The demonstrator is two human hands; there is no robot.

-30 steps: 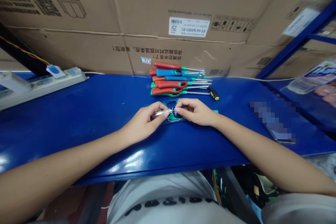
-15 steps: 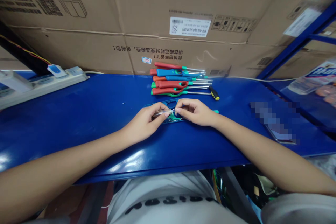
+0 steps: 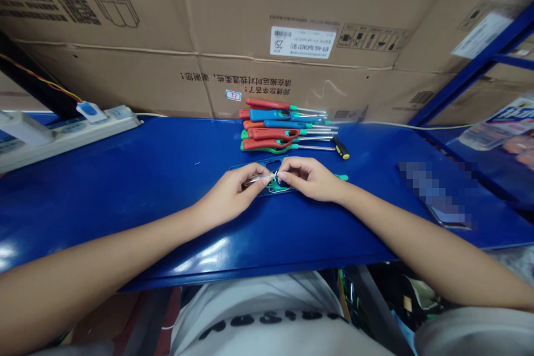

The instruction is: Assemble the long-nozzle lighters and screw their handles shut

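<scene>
My left hand (image 3: 227,194) pinches a small see-through tube-like part (image 3: 255,179) with a whitish tip, perhaps a lighter's fuel tank. Fingertips of my right hand (image 3: 315,181) are closed on a thin white wire (image 3: 276,174) at that tip, almost touching the left fingers. Under both hands lies an opened blue lighter shell (image 3: 267,193), with a green piece (image 3: 273,184) inside. A green end (image 3: 344,177) sticks out beyond my right hand. My fingers hide much of the shell and the small parts.
Several long-necked lighters (image 3: 273,134) in red, blue, orange and green are piled behind my hands. A black and yellow screwdriver (image 3: 341,148) lies beside their metal tips. A power strip (image 3: 79,138) sits at left, a blurred-out phone-like object (image 3: 436,194) at right. Cardboard (image 3: 233,16) stands behind.
Both hands stay nearly in place. My right fingertips have shifted very slightly at the tip of the see-through part, where the white wire now shows as a small curve.
</scene>
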